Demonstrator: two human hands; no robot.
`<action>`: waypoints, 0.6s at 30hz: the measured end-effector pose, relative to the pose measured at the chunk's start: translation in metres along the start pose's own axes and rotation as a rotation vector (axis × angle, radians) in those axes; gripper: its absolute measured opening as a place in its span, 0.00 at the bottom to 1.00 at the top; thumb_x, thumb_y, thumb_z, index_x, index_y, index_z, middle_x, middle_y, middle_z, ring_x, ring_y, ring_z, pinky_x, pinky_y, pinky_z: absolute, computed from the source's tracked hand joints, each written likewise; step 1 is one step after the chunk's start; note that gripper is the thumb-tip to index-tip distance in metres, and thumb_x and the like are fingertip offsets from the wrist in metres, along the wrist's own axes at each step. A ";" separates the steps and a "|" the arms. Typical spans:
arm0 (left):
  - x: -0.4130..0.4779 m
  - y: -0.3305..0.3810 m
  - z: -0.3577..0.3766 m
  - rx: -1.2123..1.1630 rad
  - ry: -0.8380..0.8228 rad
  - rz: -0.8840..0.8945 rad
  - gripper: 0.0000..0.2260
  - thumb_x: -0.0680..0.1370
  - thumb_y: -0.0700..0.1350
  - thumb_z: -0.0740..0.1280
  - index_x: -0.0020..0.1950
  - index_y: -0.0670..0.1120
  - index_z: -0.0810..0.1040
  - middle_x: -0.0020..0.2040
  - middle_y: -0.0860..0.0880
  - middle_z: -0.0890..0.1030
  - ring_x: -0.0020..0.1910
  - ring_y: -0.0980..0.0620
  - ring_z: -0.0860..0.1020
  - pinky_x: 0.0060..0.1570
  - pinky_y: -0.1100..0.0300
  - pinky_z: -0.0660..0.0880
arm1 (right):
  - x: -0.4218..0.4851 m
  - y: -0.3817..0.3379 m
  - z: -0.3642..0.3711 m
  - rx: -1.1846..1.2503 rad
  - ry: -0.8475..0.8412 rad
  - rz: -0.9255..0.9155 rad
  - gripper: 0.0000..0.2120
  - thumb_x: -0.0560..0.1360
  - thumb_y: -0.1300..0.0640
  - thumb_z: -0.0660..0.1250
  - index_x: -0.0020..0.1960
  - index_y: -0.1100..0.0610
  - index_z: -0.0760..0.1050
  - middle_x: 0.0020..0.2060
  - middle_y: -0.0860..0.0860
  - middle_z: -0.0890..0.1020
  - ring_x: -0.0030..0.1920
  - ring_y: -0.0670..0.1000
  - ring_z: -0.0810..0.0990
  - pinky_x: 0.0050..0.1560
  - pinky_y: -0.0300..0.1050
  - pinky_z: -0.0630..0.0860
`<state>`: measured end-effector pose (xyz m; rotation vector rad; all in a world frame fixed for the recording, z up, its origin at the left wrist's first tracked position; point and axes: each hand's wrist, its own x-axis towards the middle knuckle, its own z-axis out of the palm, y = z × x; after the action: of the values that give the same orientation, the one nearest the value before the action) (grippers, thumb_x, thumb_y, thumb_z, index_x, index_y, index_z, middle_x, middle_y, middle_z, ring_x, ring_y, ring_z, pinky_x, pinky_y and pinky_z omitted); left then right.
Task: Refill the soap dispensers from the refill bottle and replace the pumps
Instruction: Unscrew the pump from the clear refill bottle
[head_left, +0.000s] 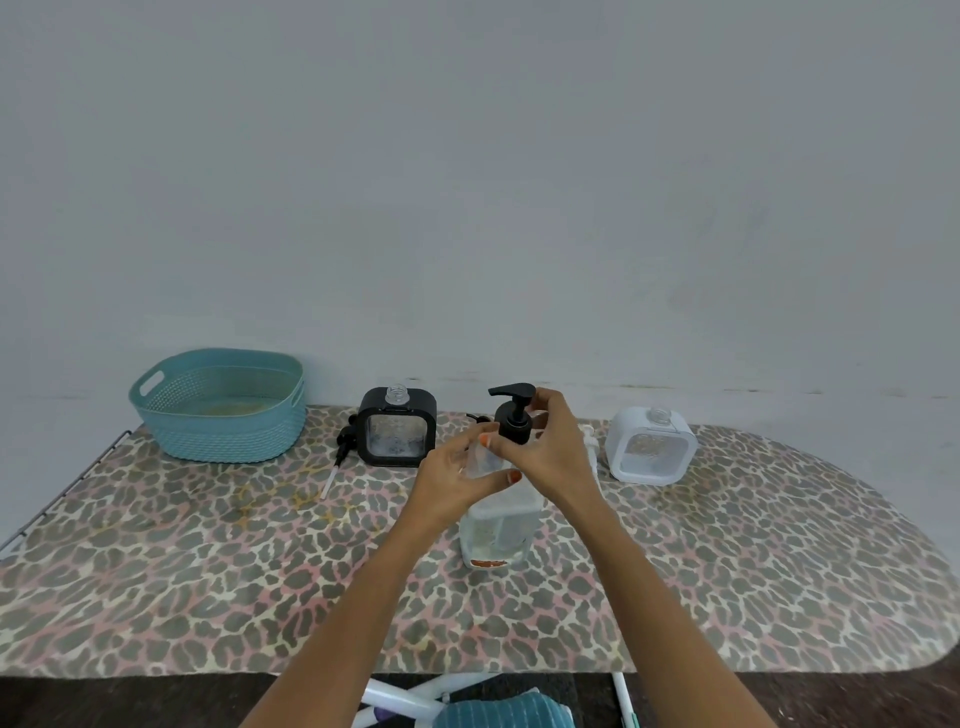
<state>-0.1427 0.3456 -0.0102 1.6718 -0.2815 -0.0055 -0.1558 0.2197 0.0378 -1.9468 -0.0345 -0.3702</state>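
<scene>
A clear bottle (496, 535) with a little liquid and a black pump (514, 410) on top stands mid-table. My left hand (457, 480) grips its upper body. My right hand (553, 447) grips the pump's collar and head. Behind on the left stands a black-framed square dispenser (397, 434) with its neck uncovered, and a loose black pump (337, 457) lies beside it with its tube pointing toward me. At the right stands a white square dispenser (649, 447), neck uncovered, with a white pump (589, 441) partly hidden behind my right hand.
A teal plastic basket (223, 405) sits at the back left of the leopard-print table (208, 571). A grey wall runs directly behind. The table's right end is rounded. White frame legs and a teal cloth (498, 712) show below the front edge.
</scene>
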 end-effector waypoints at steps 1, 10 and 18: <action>0.000 0.000 0.000 0.007 -0.002 0.009 0.27 0.58 0.55 0.76 0.56 0.56 0.78 0.56 0.54 0.81 0.59 0.54 0.77 0.64 0.46 0.71 | -0.001 -0.001 0.001 -0.025 0.033 -0.014 0.24 0.65 0.58 0.76 0.54 0.55 0.66 0.46 0.48 0.73 0.46 0.45 0.73 0.43 0.26 0.68; 0.000 0.001 -0.002 0.015 0.002 -0.025 0.27 0.55 0.58 0.76 0.53 0.63 0.75 0.56 0.59 0.78 0.61 0.57 0.75 0.65 0.50 0.71 | 0.000 -0.001 -0.009 0.189 -0.035 0.069 0.24 0.66 0.70 0.72 0.55 0.56 0.66 0.48 0.54 0.81 0.50 0.51 0.80 0.56 0.42 0.77; -0.002 0.001 0.000 0.013 0.005 0.001 0.33 0.58 0.59 0.76 0.61 0.53 0.76 0.59 0.53 0.79 0.62 0.56 0.75 0.66 0.48 0.70 | -0.005 -0.003 -0.003 0.017 0.018 -0.015 0.21 0.67 0.60 0.75 0.54 0.56 0.68 0.43 0.46 0.74 0.42 0.43 0.72 0.39 0.23 0.68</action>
<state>-0.1451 0.3459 -0.0095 1.6847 -0.2786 0.0014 -0.1622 0.2189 0.0405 -1.9274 -0.0400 -0.3966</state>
